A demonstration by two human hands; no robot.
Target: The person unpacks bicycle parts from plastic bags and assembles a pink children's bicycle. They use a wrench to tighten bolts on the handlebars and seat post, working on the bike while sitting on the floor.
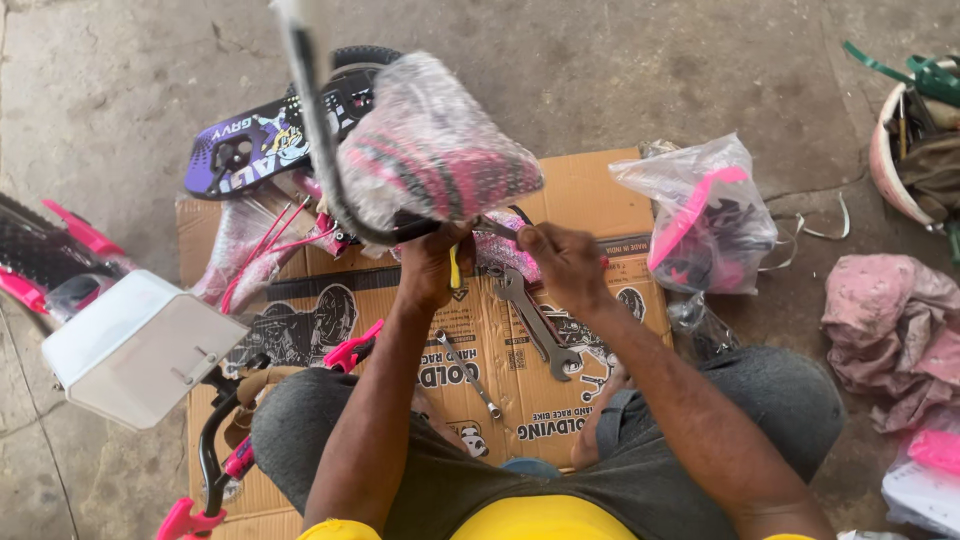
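Observation:
A pink and black bicycle seat wrapped in clear plastic [435,150] is held up over a flattened cardboard box [590,200]. My left hand [432,262] grips the seat's underside together with a small yellow-handled tool [455,270]. My right hand [562,260] holds a slim spanner [497,227] against the fitting beneath the seat. Two loose spanners lie on the cardboard below: a large open-ended spanner [538,325] and a thinner spanner [467,372]. I am squatting, with my knees at either side.
A clear bag with pink parts [705,215] sits right of the cardboard. A white box [140,345], pink bicycle parts [60,255] and a purple panel [255,140] lie left. Pink cloth [890,325] and a basin of tools [915,140] are at right, on concrete floor.

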